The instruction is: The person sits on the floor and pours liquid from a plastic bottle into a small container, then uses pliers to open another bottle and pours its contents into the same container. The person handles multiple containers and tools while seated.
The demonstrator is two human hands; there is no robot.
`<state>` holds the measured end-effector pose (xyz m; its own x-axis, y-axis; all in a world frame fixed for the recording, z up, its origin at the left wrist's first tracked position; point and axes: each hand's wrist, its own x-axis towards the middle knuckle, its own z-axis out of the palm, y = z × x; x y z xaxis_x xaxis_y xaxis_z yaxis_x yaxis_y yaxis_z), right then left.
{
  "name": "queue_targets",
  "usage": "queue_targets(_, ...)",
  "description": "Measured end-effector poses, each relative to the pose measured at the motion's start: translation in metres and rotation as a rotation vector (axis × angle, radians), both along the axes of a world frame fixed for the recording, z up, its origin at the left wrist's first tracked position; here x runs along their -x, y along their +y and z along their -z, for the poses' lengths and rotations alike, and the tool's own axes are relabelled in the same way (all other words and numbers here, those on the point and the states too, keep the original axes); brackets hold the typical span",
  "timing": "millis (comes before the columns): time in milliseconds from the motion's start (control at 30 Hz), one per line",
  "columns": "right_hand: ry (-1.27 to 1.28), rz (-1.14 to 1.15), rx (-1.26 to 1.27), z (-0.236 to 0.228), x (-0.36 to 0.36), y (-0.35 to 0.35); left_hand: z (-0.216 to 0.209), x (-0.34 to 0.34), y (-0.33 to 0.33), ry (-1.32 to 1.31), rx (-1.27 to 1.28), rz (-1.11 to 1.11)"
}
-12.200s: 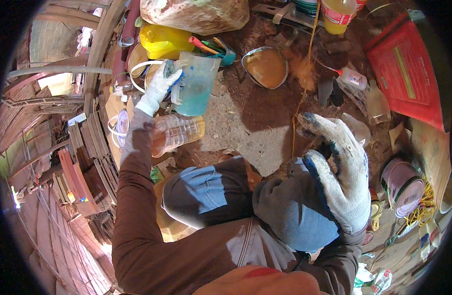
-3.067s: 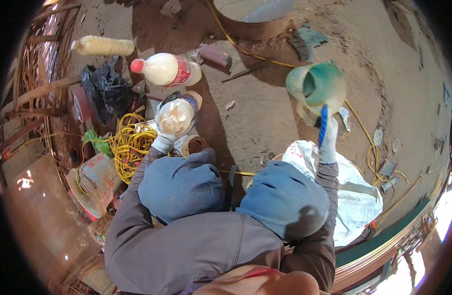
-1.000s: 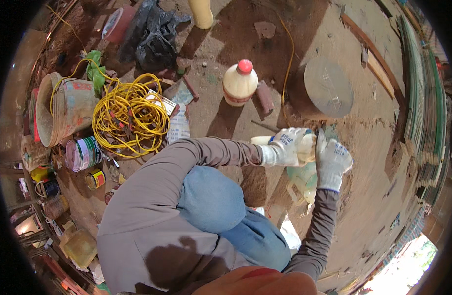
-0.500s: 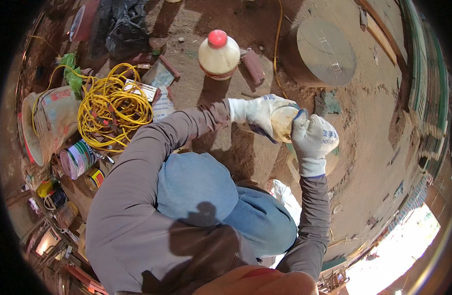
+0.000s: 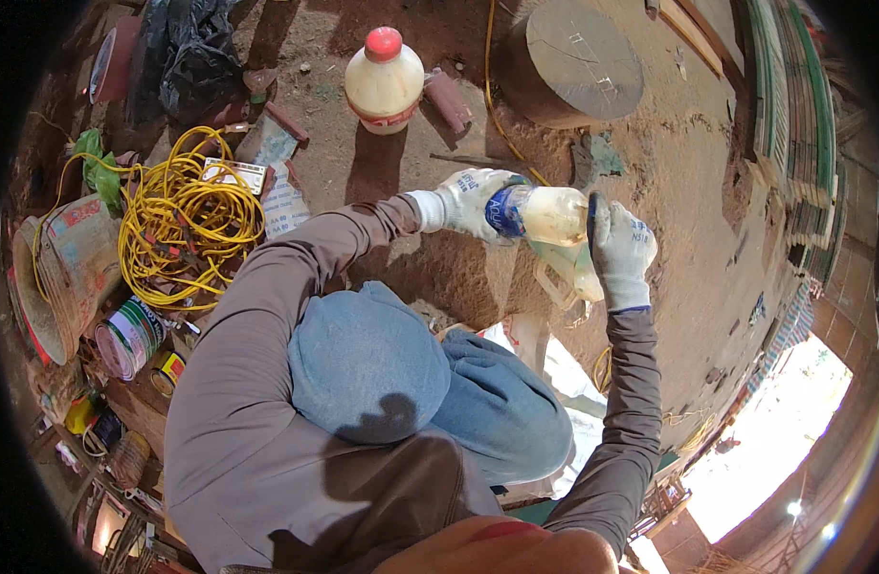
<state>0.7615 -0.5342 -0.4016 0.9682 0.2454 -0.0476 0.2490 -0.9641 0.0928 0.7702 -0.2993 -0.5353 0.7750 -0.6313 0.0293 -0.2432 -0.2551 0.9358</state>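
Observation:
My left hand (image 5: 472, 204), in a white glove with blue patches, is wrapped round a clear plastic bottle (image 5: 551, 212). The bottle lies on its side, with a blue label and cream-coloured contents or residue. At its right end is my right hand (image 5: 621, 251), also gloved, with its fingers curled. A dark edge shows at those fingertips, and whatever they grip is hidden. Just below the bottle a pale, see-through jug (image 5: 575, 273) with a handle is partly covered by the bottle and my right hand.
Ahead stands a cream jug with a red cap (image 5: 385, 81), beside a reddish tube piece (image 5: 448, 101). A round grey block (image 5: 578, 67) sits further right. To the left are coiled yellow cable (image 5: 186, 225), a dirty bucket (image 5: 71, 268) and a paint can (image 5: 130, 337). Stacked sheets (image 5: 793, 124) line the right.
The view has shifted, so the surroundings sit further left. The bottle has turned, showing its blue label. My right hand has come to its right end, and the handled jug shows more.

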Motion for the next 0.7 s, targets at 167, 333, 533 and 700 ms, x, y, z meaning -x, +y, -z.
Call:
queue_targets(167,0.365,0.023,-0.1,-0.046,-0.006,0.032,-0.041,0.011,-0.011,-0.317,0.151,-0.207)
queue_targets(333,0.99,0.282,0.036,-0.062,-0.041,0.037,-0.06,0.002,-0.033,-0.174,0.074,-0.054)
queue_targets(533,1.207,0.224,-0.107,-0.046,-0.031,0.02,-0.054,0.032,-0.043,-0.362,0.109,-0.219)
queue_targets(700,0.925,0.153,0.471,-0.066,-0.024,0.068,-0.048,0.038,-0.041,-0.384,0.124,-0.298)
